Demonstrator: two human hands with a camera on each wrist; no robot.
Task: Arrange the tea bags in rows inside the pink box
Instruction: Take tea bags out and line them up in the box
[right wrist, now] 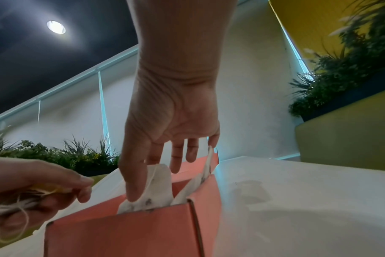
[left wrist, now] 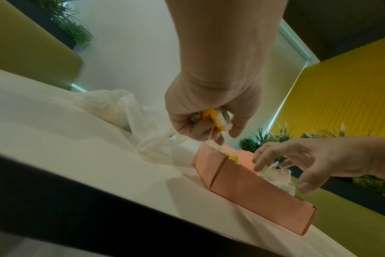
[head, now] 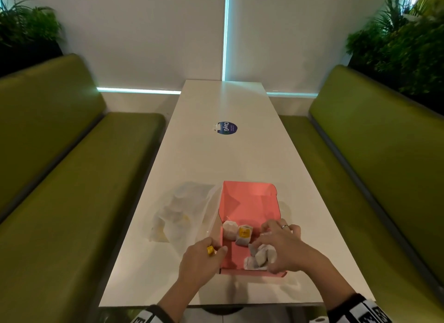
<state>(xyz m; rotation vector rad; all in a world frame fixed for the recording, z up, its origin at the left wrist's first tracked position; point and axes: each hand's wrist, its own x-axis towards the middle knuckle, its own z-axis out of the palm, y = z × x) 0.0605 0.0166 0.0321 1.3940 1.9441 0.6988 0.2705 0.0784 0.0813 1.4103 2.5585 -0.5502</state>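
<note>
The pink box (head: 248,202) sits open on the table (head: 216,154). The left hand (head: 200,260) grips tea bags (left wrist: 215,120) beside it. The right hand (head: 283,244), fingers spread, touches bags (head: 260,256) inside the near right corner.

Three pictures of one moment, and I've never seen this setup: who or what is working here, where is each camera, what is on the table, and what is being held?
No machine here: a person works with bare hands. The wide picture comes from a camera on the head; the other two sit on the wrists, looking up along each hand.

On the white table stands an open pink box with a few tea bags inside. Beside it lies a clear plastic bag with more.

The left hand grips a bunched tea bag with a yellow tag beside the box's near left corner. The right hand reaches into the box, its fingers straight against the loose tea bags at the near right.
</note>
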